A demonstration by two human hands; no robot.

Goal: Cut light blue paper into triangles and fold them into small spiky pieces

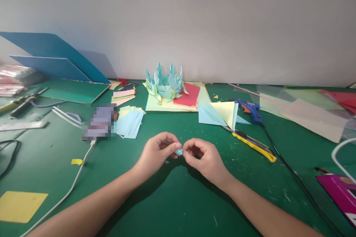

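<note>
My left hand (158, 152) and my right hand (204, 157) meet over the middle of the green table (172, 200). Both pinch a small light-blue folded paper piece (178, 151) between thumb and fingertips, fingers curled. Most of the piece is hidden by the fingers. Behind the hands stands a light-blue and green folded paper crown-like model (164, 83) on sheets of coloured paper.
A stack of light-blue paper pieces (130, 123) lies left of centre. Folded blue and yellow triangles (221, 114), a yellow utility knife (254, 144) and a blue glue gun (250, 108) with black cord lie right. Blue boards (55, 59) lean at back left. A yellow sheet (20, 205) lies front left.
</note>
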